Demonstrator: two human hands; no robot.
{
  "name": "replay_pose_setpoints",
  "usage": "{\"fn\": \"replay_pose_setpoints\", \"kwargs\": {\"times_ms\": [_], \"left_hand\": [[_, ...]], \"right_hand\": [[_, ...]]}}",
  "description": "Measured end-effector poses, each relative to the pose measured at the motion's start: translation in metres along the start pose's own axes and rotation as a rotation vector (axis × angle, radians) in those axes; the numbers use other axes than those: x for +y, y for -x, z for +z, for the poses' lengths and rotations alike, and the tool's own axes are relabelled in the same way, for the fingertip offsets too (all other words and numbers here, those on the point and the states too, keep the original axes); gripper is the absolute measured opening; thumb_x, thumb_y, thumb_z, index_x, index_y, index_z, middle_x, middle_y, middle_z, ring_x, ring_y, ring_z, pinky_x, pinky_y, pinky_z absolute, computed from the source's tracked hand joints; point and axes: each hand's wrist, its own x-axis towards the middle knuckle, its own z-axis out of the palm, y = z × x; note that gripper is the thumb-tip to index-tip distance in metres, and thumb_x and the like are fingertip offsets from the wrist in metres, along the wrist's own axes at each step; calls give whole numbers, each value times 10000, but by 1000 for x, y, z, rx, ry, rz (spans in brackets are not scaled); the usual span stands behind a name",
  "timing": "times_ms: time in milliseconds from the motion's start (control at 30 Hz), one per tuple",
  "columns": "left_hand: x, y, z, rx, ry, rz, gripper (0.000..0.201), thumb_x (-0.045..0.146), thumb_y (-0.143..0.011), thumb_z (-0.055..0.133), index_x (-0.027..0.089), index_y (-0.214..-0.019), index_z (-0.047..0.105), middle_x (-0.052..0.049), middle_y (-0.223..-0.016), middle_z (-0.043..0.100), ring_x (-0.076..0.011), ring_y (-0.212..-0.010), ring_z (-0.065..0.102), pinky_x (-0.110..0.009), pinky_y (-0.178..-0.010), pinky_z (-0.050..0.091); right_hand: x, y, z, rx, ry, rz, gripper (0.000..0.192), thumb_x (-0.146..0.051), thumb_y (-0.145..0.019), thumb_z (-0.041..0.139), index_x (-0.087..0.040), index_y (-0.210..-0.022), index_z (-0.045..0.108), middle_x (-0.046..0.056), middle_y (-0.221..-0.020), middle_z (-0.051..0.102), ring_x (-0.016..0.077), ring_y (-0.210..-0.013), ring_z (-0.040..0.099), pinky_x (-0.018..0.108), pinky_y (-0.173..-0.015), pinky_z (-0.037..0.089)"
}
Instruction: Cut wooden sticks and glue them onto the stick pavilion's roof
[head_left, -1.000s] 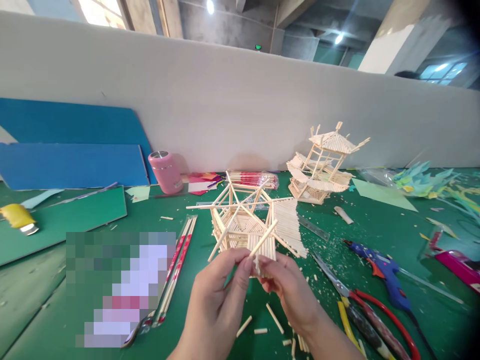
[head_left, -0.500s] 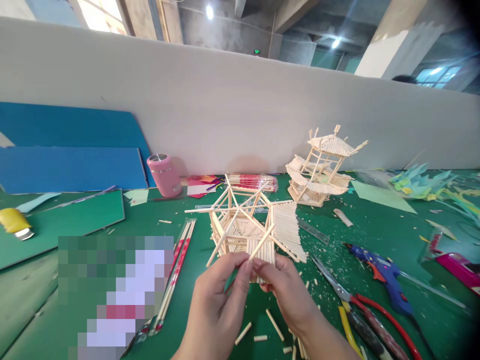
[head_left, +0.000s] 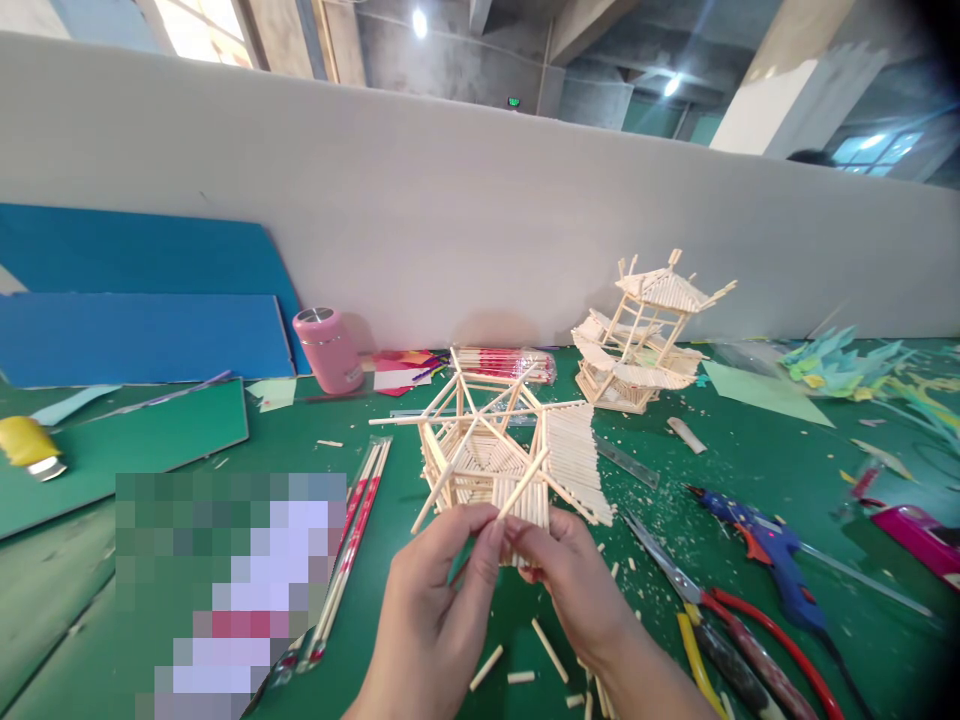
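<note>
A hexagonal frame of pale wooden sticks (head_left: 480, 450) stands on the green table in front of me, with a flat panel of glued sticks (head_left: 574, 460) leaning on its right side. My left hand (head_left: 442, 600) and my right hand (head_left: 577, 580) meet at the frame's near edge. Both pinch a small panel of short sticks (head_left: 525, 505) against that edge, fingertips touching. A finished stick pavilion model (head_left: 645, 335) stands further back on the right.
Red-handled cutters (head_left: 720, 610) and a blue glue gun (head_left: 765, 545) lie to the right. Packs of chopsticks (head_left: 352, 540) lie left, a pink cup (head_left: 326, 350) and blue boards (head_left: 142, 300) behind. Cut stick bits (head_left: 547, 650) litter the table under my hands. A grey wall runs behind.
My view shifted slightly down and left between the first earlier frame and the second. My hands and the stick frame have hardly moved since.
</note>
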Motion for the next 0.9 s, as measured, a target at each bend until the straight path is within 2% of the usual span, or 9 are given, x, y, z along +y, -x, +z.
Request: {"fn": "replay_pose_setpoints", "kwargs": {"times_ms": [700,900], "left_hand": [[-5,1,-1,24,-25,-18,127,157,-816,513,175,-864,629,-7,-728,673,-129,-628,615,-216,-580,509],[-2,0,-2,14,-8,-49,125,172,-817,511,162,-857,629,-30,-744,681,-152,-646,621,-257,-596,511]], "right_hand": [[-2,0,4,38,57,16,176,-298,-696,627,-165,-580,614,-46,-523,465,77,-496,308,211,-453,236],[1,1,0,39,111,25,213,-341,-721,618,-161,-609,597,-42,-543,449,85,-508,303,219,-466,225]]}}
